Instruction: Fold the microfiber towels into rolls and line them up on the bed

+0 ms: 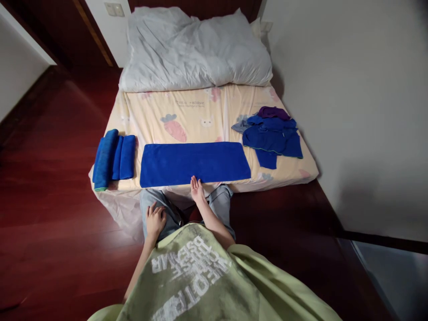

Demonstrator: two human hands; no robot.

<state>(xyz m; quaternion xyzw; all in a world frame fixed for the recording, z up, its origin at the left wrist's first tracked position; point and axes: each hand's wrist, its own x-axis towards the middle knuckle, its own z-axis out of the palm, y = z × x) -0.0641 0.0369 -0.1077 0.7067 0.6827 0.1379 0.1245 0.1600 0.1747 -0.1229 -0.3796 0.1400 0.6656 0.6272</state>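
Note:
A blue towel (194, 162) lies flat, folded into a long strip, across the near edge of the mattress (200, 111). My right hand (196, 189) is stretched out with fingers flat, its tips touching the towel's near edge. My left hand (154, 220) rests on my left knee with the fingers loosely curled and nothing in it. Rolled blue towels (113, 158) lie side by side at the mattress's left edge. A heap of loose blue and purple cloths (270, 136) sits at the right.
A white duvet (197, 49) is bunched at the head of the mattress. The mattress lies on a dark red wooden floor (50, 178). A white wall (361, 111) runs along the right. My grey trousers and green shirt fill the bottom.

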